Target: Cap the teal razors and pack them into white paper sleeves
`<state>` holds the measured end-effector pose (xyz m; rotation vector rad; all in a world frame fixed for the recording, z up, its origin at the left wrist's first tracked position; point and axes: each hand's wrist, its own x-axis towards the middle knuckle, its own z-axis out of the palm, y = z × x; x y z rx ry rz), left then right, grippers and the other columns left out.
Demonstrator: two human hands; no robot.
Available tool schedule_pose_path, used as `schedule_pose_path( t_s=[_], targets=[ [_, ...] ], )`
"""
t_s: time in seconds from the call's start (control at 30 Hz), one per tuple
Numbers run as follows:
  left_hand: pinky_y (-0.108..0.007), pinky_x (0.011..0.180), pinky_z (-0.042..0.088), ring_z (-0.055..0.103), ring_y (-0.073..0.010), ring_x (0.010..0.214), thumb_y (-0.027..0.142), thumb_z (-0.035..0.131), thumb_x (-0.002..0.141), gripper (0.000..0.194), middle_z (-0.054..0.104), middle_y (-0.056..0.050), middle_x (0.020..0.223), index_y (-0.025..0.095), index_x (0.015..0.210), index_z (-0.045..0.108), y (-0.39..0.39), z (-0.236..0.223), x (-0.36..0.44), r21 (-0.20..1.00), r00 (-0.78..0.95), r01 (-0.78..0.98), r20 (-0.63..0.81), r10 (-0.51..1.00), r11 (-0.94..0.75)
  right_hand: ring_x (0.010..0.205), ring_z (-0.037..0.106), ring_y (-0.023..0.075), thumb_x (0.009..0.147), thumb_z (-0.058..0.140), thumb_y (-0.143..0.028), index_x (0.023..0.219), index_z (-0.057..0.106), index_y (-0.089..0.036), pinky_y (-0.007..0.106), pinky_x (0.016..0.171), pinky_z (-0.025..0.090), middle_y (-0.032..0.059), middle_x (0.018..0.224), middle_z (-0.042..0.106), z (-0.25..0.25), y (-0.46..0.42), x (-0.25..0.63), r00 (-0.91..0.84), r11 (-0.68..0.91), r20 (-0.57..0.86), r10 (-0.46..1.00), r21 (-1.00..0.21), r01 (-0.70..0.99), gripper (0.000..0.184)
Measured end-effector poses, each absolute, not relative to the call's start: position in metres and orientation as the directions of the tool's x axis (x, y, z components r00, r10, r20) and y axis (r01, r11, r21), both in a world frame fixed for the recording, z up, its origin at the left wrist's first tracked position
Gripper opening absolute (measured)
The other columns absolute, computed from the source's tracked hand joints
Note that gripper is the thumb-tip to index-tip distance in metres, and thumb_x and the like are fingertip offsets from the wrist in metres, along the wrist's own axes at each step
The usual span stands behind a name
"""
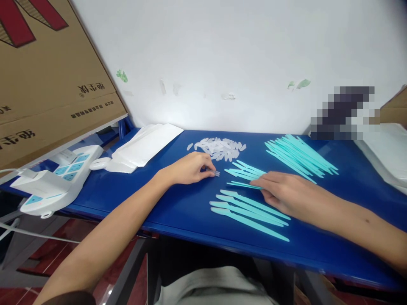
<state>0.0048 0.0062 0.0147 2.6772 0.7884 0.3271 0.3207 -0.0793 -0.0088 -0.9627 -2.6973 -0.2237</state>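
Left hand pinching clear pieces, right hand grasping a turquoise stick, beside the clear pile.
The left hand [193, 167], just on the near side of the clear pile [221, 147], has its grip closed by thumb and fingertip on small clear pieces [217, 173], their ends left exposed, perhaps for access; their count is unclear. Nearer and right of the pile, the right hand [280, 188] grips a turquoise stick [240, 184] well back, seemingly leaving its front end free towards the pieces. Loose turquoise sticks [243, 173] lie between pile and hand, probably for easy reach. Four spaced sticks [251, 224] lie nearer the worktop [190, 207] edge than the pile, apparently kept apart from the bundle [299, 156] to its right.
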Motion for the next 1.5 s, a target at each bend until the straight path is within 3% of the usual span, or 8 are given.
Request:
schedule_pose_path(
  t_s=[0.17,0.33,0.5,0.83,1.13,1.5],
  targets=[
    [-0.032,0.081,0.051,0.067,-0.0188,0.089,0.027,0.069,0.099,0.017,0.075,-0.008,0.101,0.018,0.107,0.081,-0.002,0.011,0.017,0.420,0.849,0.406,0.157,0.505,-0.812,0.076,0.070,0.0228,0.095,0.051,-0.010,0.107,0.077,-0.014,0.031,0.059,0.053,0.0110,0.093,0.074,-0.006,-0.080,0.316,-0.724,0.738,0.299,0.622,0.084,0.669,0.029],
    [-0.032,0.080,0.052,0.068,-0.0186,0.088,0.029,0.070,0.100,0.016,0.075,-0.007,0.099,0.019,0.105,0.082,-0.003,0.008,0.019,0.436,0.845,0.397,0.170,0.506,-0.808,0.055,0.061,0.0134,0.099,0.049,-0.015,0.119,0.075,-0.016,0.028,0.050,0.046,0.0080,0.096,0.072,0.003,-0.079,0.320,-0.694,0.724,0.312,0.648,0.030,0.689,0.033],
    [-0.032,0.080,0.052,0.068,-0.0178,0.088,0.028,0.072,0.099,0.016,0.075,-0.007,0.100,0.019,0.107,0.081,-0.004,0.005,0.022,0.462,0.848,0.369,0.188,0.495,-0.807,0.055,0.063,0.0131,0.100,0.045,-0.017,0.125,0.074,-0.014,0.028,0.050,0.048,0.0106,0.104,0.072,0.008,-0.077,0.324,-0.718,0.752,0.315,0.621,0.017,0.659,0.037],
    [-0.033,0.081,0.052,0.068,-0.0186,0.089,0.028,0.071,0.099,0.016,0.075,-0.007,0.102,0.020,0.107,0.082,-0.006,0.005,0.024,0.447,0.850,0.380,0.176,0.496,-0.810,0.058,0.063,0.0160,0.102,0.047,-0.026,0.124,0.076,-0.021,0.030,0.053,0.049,0.0077,0.093,0.071,0.016,-0.078,0.322,-0.662,0.719,0.293,0.690,-0.166,0.675,0.037],
    [-0.031,0.081,0.052,0.068,-0.0186,0.089,0.027,0.071,0.099,0.015,0.076,-0.007,0.102,0.019,0.107,0.082,-0.006,0.006,0.024,0.459,0.846,0.384,0.173,0.504,-0.802,0.057,0.062,0.0153,0.102,0.047,-0.026,0.122,0.077,-0.019,0.029,0.053,0.047,0.0059,0.086,0.067,0.016,-0.079,0.320,-0.664,0.734,0.335,0.668,-0.149,0.663,0.037],
    [-0.030,0.078,0.053,0.070,-0.0179,0.087,0.028,0.075,0.097,0.018,0.078,-0.008,0.100,0.016,0.109,0.081,-0.006,0.002,0.026,0.458,0.838,0.366,0.218,0.501,-0.811,0.059,0.065,0.0156,0.103,0.046,-0.026,0.125,0.076,-0.016,0.029,0.053,0.048,0.0073,0.088,0.069,0.010,-0.077,0.320,-0.673,0.721,0.286,0.682,-0.110,0.684,0.038]
  ],
)
